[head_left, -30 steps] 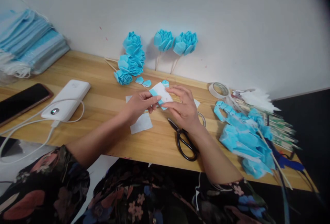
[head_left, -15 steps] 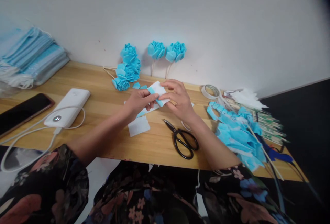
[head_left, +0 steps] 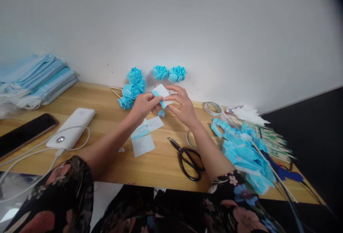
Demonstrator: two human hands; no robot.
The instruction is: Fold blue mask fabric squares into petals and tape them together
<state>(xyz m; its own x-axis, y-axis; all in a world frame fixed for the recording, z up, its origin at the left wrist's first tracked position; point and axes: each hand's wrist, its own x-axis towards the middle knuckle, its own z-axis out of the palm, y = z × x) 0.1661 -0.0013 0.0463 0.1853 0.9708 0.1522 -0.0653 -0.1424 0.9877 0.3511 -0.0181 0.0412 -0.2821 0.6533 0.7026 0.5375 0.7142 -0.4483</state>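
Being shifted toward 12 o'clock, away from the scissors (head_left: 181, 150): blue-edged white piece (head_left: 162, 90); being pinched by left hand (head_left: 143, 108) and right hand (head_left: 184, 108), seemingly half-folded; blue flowers (head_left: 177, 74), seemingly finished, being displayed toward 12; pale sheets (head_left: 144, 145) being left flat toward 7.

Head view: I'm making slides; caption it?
Left hand and right hand hold a blue-and-white sheet before blue flowers.

A dark-screened phone (head_left: 26, 133) lies on the left of the wooden table (head_left: 93, 97), beside a white power bank (head_left: 77, 124) with a white cable (head_left: 59, 152) plugged into its near end. Behind them, blue face masks (head_left: 40, 77) lie stacked near the grey wall (head_left: 227, 47). A blue-handled tool (head_left: 289, 174) rests at the right.
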